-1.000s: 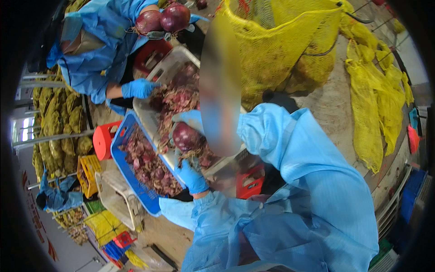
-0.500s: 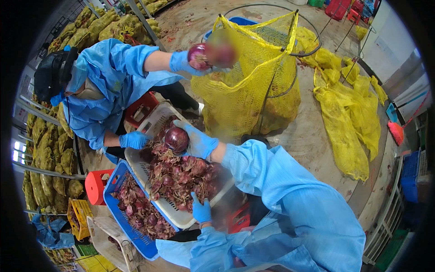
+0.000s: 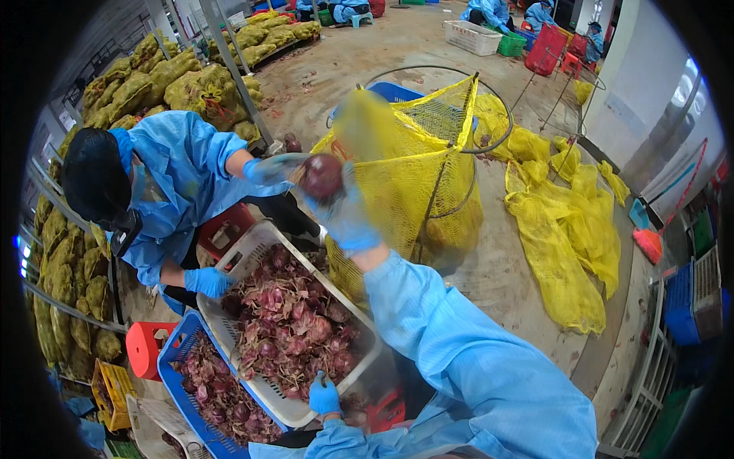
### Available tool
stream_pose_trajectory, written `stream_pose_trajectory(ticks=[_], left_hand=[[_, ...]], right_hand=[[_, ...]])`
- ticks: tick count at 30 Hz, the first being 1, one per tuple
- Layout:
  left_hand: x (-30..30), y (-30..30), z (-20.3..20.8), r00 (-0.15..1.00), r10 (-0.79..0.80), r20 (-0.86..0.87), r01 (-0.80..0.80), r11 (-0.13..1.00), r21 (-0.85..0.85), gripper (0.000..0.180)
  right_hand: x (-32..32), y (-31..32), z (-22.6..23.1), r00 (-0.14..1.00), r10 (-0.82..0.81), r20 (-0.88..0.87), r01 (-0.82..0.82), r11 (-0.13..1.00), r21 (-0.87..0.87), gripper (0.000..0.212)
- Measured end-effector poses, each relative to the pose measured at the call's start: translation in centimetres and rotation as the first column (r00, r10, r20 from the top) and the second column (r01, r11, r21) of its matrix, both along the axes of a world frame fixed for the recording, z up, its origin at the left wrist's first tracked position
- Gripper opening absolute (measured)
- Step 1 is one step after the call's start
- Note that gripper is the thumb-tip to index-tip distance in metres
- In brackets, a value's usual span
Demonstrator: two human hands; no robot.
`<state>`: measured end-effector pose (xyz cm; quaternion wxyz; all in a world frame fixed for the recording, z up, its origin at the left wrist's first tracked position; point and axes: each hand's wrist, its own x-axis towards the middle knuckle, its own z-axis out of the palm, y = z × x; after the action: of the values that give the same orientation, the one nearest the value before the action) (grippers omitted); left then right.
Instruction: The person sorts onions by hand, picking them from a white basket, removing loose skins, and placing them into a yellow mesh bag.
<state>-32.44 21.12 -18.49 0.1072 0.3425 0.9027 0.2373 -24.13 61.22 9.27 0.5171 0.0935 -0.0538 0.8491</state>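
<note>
A large red onion is in my right hand, raised beside the yellow mesh bag; the gloved fingers are wrapped round its right side. A co-worker's blurred gloved hand comes close on the onion's left; whether it touches cannot be made out. My left hand, in a blue glove, is closed low at the near end of the white basket, against the red onions. What its fingers hold is hidden. The co-worker's other hand rests by the basket's left rim.
A blue basket of onions stands alongside, with a red stool to its left. A wire hoop frames the mesh bag. Yellow mesh bags lie on the floor at right; filled sacks are piled behind the co-worker.
My right hand has lifted the onion from above the basket toward the bag. The co-worker's hand has drawn back from the bag. My left hand has curled in. The view has shifted.
</note>
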Motion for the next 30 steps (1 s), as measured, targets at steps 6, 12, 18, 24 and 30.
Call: stream_pose_trajectory(ticks=[6, 12, 18, 24, 30], left_hand=[[1.3, 1.8, 1.3, 1.000, 0.011, 0.024, -0.009, 0.999, -0.050, 0.031], [0.9, 1.2, 0.9, 0.999, 0.010, 0.050, -0.006, 0.996, -0.094, 0.033], [0.7, 1.2, 0.8, 0.998, 0.002, 0.067, 0.004, 0.996, -0.091, 0.033], [0.1, 1.0, 0.7, 0.993, 0.009, 0.118, 0.006, 0.992, -0.130, 0.035], [0.1, 0.8, 0.9, 0.997, -0.001, 0.072, 0.010, 0.993, -0.117, 0.034]], right_hand=[[5.0, 7.7, -3.3, 0.950, -0.196, -0.243, 0.184, 0.980, -0.070, 0.066], [4.5, 6.1, -2.5, 0.956, -0.284, -0.073, 0.280, 0.958, -0.070, 0.065], [2.7, 3.3, -2.2, 0.997, -0.063, 0.048, 0.062, 0.998, 0.022, 0.046], [-0.5, 0.3, -2.3, 0.977, 0.210, 0.031, -0.212, 0.958, 0.192, 0.048], [-2.4, 0.3, -3.9, 0.981, 0.192, -0.018, -0.192, 0.981, 0.018, 0.041]])
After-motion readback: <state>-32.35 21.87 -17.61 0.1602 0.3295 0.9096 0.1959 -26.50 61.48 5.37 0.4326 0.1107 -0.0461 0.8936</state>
